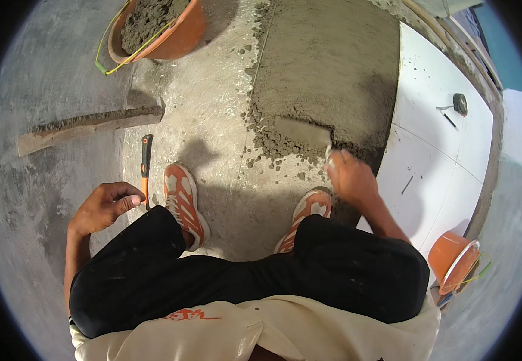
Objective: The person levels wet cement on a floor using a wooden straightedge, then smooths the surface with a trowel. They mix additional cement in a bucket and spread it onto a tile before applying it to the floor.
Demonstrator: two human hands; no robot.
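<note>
My right hand (pixel 352 178) is closed round the handle of a trowel (pixel 302 132). The trowel's flat blade lies against the near, crumbly edge of a bed of wet mortar (pixel 327 57). Beyond that edge the mortar surface is fairly smooth. My left hand (pixel 109 207) hangs by my left knee with its fingers loosely bent and nothing held in them. Close to its fingertips, a tool with a black-and-orange handle (pixel 146 157) lies on the floor; its lower end is hidden by my knee.
An orange bucket (pixel 180 33) of mortar stands at the far left. A mortar-caked wooden board (pixel 92 127) lies on the left. White tiles (pixel 441 150) border the mortar on the right, bearing a tape measure (pixel 459 104). Another orange bucket (pixel 450 260) is tipped at lower right.
</note>
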